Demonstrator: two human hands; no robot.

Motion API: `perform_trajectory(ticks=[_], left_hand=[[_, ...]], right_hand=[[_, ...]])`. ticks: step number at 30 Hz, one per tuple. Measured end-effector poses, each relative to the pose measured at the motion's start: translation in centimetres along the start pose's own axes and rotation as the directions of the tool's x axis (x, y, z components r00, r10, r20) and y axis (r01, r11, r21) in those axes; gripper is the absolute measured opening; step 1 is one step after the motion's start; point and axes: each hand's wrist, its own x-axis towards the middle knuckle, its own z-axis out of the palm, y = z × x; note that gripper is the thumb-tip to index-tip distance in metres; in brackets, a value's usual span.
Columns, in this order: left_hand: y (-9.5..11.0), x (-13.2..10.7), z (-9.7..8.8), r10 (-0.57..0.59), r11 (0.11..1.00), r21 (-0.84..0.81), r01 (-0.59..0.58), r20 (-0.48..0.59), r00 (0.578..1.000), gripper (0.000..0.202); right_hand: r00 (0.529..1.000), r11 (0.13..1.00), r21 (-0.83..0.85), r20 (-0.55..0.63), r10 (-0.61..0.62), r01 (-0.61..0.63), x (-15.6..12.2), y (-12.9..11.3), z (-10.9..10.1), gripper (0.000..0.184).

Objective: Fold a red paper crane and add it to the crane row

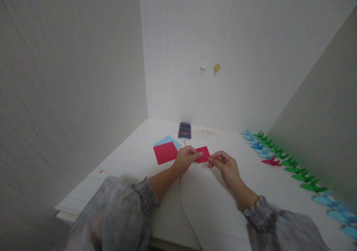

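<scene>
A small folded square of red paper [203, 151] is held up over the table between both hands. My left hand [186, 158] pinches its left side, thumb lying across the front. At the lower right corner my right hand [225, 166] grips the paper between thumb and forefinger. A crease or edge runs across its lower part. Left of my left hand lies a flat red sheet [165, 153], partly covering a light blue sheet [169, 140] behind it.
A phone [184, 131] stands at the back, its grey cable [182, 202] running to the front edge. Rows of folded paper cranes, green [302, 176], blue [257, 145] and one red [272, 161], line the right side. An orange scrap [101, 171] lies left. Two hooks [216, 68] are on the wall.
</scene>
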Motion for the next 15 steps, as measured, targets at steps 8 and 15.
perform_trajectory(ticks=[8, 15], left_hand=[[-0.19, -0.18, -0.48, -0.023, 0.996, -0.079, 0.031, 0.099, 0.995, 0.028], [-0.26, -0.21, -0.37, 0.008, 0.998, -0.06, -0.005, 0.038, 0.999, 0.025]], right_hand=[[0.998, 0.998, 0.058, -0.064, 0.009, -0.005, 0.12, 0.33, -0.3, 0.015], [0.998, 0.997, 0.076, -0.068, 0.013, -0.008, 0.14, 0.27, -0.08, 0.017]])
